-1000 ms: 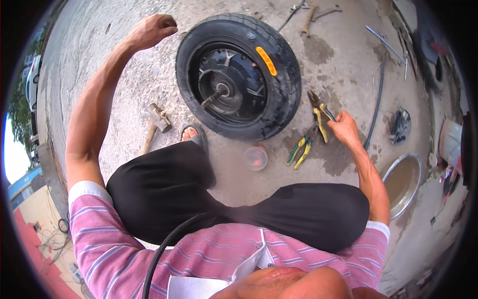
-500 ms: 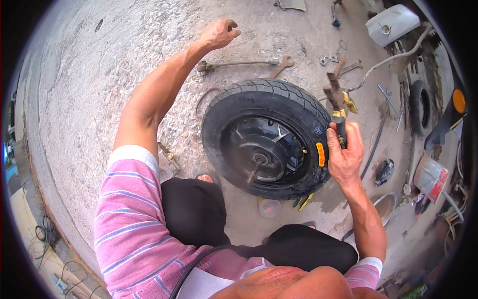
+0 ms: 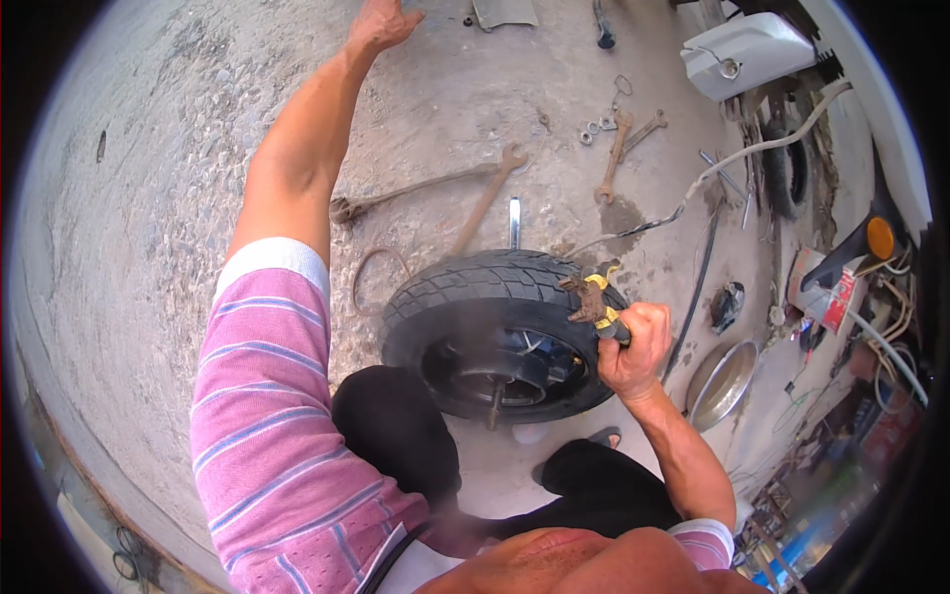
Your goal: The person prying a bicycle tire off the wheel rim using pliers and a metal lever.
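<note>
A black wheel with its tyre (image 3: 465, 282) and dark hub leans tilted in front of my knees. Along its right side, my right hand (image 3: 638, 346) is closed round a pair of pliers (image 3: 592, 300) with rusty jaws and yellow-and-black handles. The jaws lie over the tyre's tread; whether they touch it I cannot tell. My left hand (image 3: 381, 25) reaches far forward to the top edge, with a finger stretched out and nothing seen in it. Part of that hand is cut off. Beyond the tyre are a rusty open-ended wrench (image 3: 485, 203) and a shiny metal tool (image 3: 515, 223).
A long rusty bar (image 3: 416, 186) lies beyond the wheel. More wrenches (image 3: 616, 158) and several nuts (image 3: 592, 129) are at the right. Farther right are a metal basin (image 3: 720, 386), a red-and-white bucket (image 3: 836, 302), a cable (image 3: 708, 178), a spare tyre (image 3: 787, 173) and a white plastic part (image 3: 752, 57).
My left hand has moved farther forward and left. The pliers and right hand have come down and left against the wheel, which is tipped more upright. The view has shifted.
</note>
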A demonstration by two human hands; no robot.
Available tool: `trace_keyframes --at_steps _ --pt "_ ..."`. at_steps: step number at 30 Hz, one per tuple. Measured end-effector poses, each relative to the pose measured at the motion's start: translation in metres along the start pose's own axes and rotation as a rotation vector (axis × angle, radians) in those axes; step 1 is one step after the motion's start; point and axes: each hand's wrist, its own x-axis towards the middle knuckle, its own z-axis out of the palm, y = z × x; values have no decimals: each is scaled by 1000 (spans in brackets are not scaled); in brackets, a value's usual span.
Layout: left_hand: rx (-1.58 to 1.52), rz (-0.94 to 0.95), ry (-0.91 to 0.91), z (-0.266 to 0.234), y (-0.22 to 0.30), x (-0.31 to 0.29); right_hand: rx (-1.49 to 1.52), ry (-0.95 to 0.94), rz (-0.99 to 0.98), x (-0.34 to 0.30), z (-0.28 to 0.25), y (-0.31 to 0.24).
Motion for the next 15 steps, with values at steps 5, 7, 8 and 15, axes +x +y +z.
trace_keyframes --at_steps 5,7,8,15 --pt "10 40 111 6 -22 23 9 -13 -14 2 2 0" --pt "22 62 92 22 -31 36 -2 -4 5 0 1 2" --pt "34 20 87 28 -32 49 -12 21 4 -1 0 6" --pt "917 74 99 -65 -167 123 119 161 -88 14 9 18"
